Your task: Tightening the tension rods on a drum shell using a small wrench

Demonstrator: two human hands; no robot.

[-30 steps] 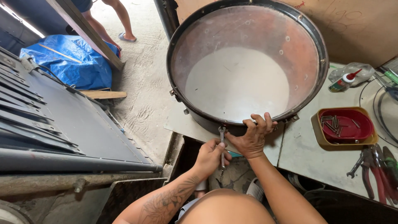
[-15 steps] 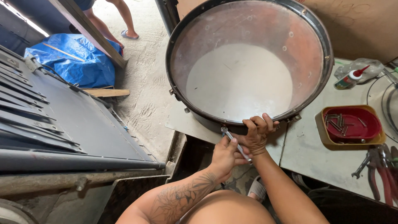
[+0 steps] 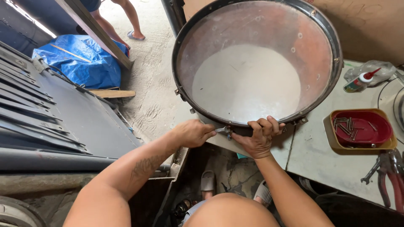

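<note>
Black-rimmed drum (image 3: pixel 256 63) tilted up on the pale worktable (image 3: pixel 320 164), near edge hanging just past the table's front. Right hand (image 3: pixel 259 138) clamped over that lower rim, fingers curled tight over the hoop. Left hand (image 3: pixel 192 133) closed narrow around a small metal key (image 3: pixel 223 130), tip set against a lug at the rim, touching the right hand's knuckles. Open gap below, down to sandalled feet (image 3: pixel 208 183) on the floor. Left of the drum, bare sandy ground (image 3: pixel 151 80), then a dark slatted panel (image 3: pixel 46 113) and blue tarp (image 3: pixel 80 63) well apart. Right of the drum, close by: red tray of screws (image 3: pixel 362 130), glue bottle (image 3: pixel 360 82), pliers (image 3: pixel 387 174) at the table's edge. Another person's legs (image 3: pixel 126 21) at the far top.
</note>
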